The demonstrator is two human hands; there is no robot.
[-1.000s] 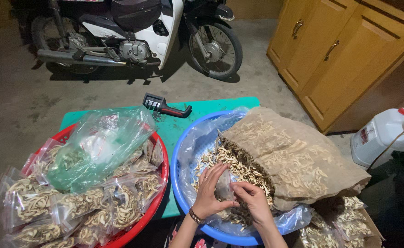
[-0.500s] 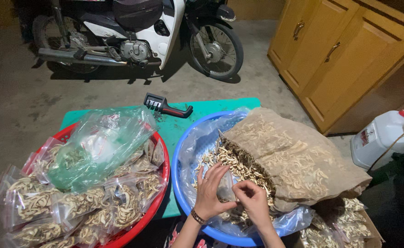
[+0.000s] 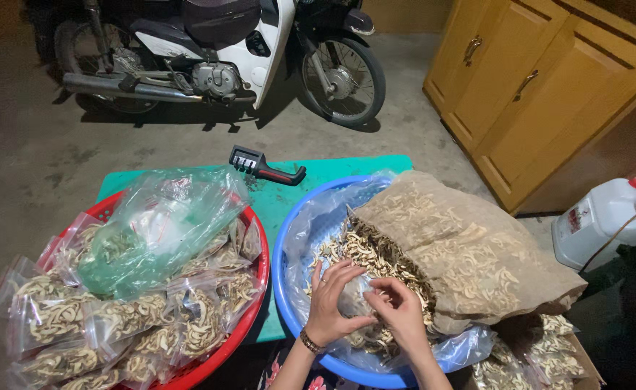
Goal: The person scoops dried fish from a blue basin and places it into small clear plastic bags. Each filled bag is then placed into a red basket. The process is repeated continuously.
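Note:
My left hand and my right hand meet over the blue basin, both closed around a small clear plastic bag partly filled with pale dried slices. Loose dried slices lie in the plastic-lined basin just beyond my fingers. A big brown sack lies on its side across the basin's right half, its open mouth spilling slices toward my hands. My left wrist carries a thin bracelet.
A red basin at left is heaped with several filled small bags and a large greenish plastic bag. A black handheld tool rests on the green mat. Motorbike behind, wooden cabinet right, white jug, more filled bags.
My hands have stayed over the same spot in the blue basin, with only small shifts of the fingers around the little bag. Everything else is unmoved.

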